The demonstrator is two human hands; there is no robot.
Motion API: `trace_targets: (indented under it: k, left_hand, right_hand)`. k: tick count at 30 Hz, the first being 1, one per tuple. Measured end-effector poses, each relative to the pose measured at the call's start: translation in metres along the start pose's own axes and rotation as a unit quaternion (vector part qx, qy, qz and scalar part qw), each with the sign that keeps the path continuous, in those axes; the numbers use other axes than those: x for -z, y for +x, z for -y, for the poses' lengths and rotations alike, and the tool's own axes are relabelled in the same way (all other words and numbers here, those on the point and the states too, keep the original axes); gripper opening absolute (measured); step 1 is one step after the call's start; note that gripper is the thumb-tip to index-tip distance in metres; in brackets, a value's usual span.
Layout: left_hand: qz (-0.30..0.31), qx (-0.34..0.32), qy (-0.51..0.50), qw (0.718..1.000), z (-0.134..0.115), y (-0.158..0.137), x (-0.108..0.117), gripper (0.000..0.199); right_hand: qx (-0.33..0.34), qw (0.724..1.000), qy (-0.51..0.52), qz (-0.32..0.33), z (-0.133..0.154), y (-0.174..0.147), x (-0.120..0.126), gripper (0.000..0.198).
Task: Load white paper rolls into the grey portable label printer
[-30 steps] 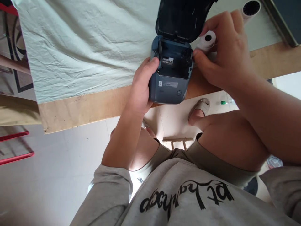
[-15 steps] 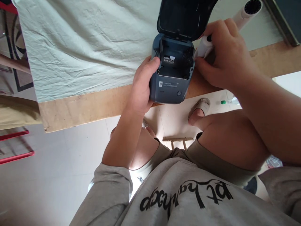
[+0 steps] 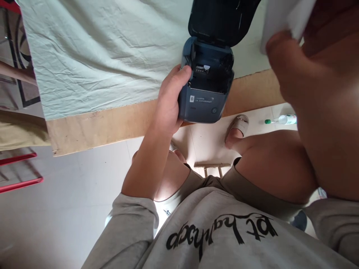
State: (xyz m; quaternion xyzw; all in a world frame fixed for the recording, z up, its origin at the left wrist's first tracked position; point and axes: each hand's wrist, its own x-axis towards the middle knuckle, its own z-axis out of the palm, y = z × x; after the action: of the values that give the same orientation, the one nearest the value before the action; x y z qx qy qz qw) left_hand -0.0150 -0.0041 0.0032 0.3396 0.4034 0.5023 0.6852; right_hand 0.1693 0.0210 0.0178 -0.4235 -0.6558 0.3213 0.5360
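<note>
A dark blue portable label printer (image 3: 204,102) is gripped by my left hand (image 3: 171,93), thumb over its left edge and fingers beneath. Its black lid (image 3: 221,22) stands open, and the bay inside shows a small printed sticker with no roll in it. My right hand (image 3: 305,63), blurred and close to the camera at the upper right, is closed on a white roll (image 3: 286,18). The roll is cut off by the top edge and smeared by motion. It is apart from the printer.
A pale green cloth (image 3: 106,56) covers the table, whose bare wooden edge (image 3: 106,134) runs below the printer. On the floor are a bottle with a green cap (image 3: 287,119) and a wooden stool rung (image 3: 212,165). Red metal bars (image 3: 22,185) stand at the left.
My right hand has moved from the printer's right side up and right, nearer the camera, carrying the white roll. My left hand and the printer have hardly moved.
</note>
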Motion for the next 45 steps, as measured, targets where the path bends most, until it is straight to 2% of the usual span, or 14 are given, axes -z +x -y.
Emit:
trace_targets:
  k: [4,9,12,17,21,23,26,28,29,32,35,37,42,45]
  left_hand:
    - [-0.008,-0.018,0.052,0.998,0.000,-0.003,-0.002,0.017]
    - [-0.010,-0.028,0.059,0.998,-0.001,-0.004,-0.003,0.018]
    - [-0.010,-0.020,0.053,0.998,-0.001,-0.004,-0.003,0.016]
    - [0.015,-0.056,0.001,0.998,-0.002,-0.004,-0.003,0.016]
    - [0.059,-0.085,0.007,0.995,-0.002,-0.004,-0.001,0.027]
    - [0.066,-0.080,0.027,0.994,-0.002,-0.003,0.001,0.034]
    - [0.063,-0.061,0.045,0.995,-0.003,-0.002,0.005,0.040]
    - [0.070,-0.058,0.053,0.994,-0.003,-0.001,0.007,0.042]
    - [0.077,-0.063,0.057,0.993,-0.003,-0.001,0.008,0.043]
    - [0.088,-0.069,0.068,0.991,-0.002,0.000,0.009,0.046]
    - [0.075,-0.065,0.073,0.992,-0.002,-0.002,0.008,0.041]
    - [0.066,-0.063,0.072,0.993,-0.002,-0.004,0.007,0.036]
    - [0.070,-0.083,0.061,0.992,-0.004,-0.005,0.004,0.031]
    - [0.049,-0.037,0.062,0.996,-0.006,-0.005,0.002,0.016]
  right_hand:
    - [0.110,0.958,-0.240,0.109,0.019,-0.008,-0.013,0.039]
    - [0.065,0.911,-0.391,0.118,0.022,-0.007,-0.024,0.031]
    - [0.068,0.912,-0.384,0.129,0.016,-0.003,-0.025,0.025]
    - [0.152,0.918,-0.346,0.117,0.018,-0.010,-0.026,0.023]
    - [0.190,0.907,-0.317,0.203,0.021,-0.017,-0.026,0.021]
    - [0.213,0.914,-0.272,0.211,0.020,-0.018,-0.025,0.024]
    - [0.166,0.962,-0.209,0.063,0.016,-0.017,-0.023,0.027]
    - [0.105,0.975,-0.195,-0.033,0.012,-0.015,-0.022,0.032]
    - [0.081,0.976,-0.195,-0.047,0.010,-0.014,-0.021,0.038]
    - [0.051,0.986,-0.158,-0.018,0.006,-0.010,-0.020,0.052]
    - [0.060,0.998,-0.019,-0.031,0.006,-0.005,-0.021,0.034]
    - [0.025,0.999,0.016,-0.016,0.006,-0.004,-0.022,0.030]
    - [-0.066,0.989,-0.038,0.126,0.001,-0.009,-0.026,0.042]
    - [-0.081,0.967,-0.094,0.221,-0.004,-0.011,-0.028,0.058]
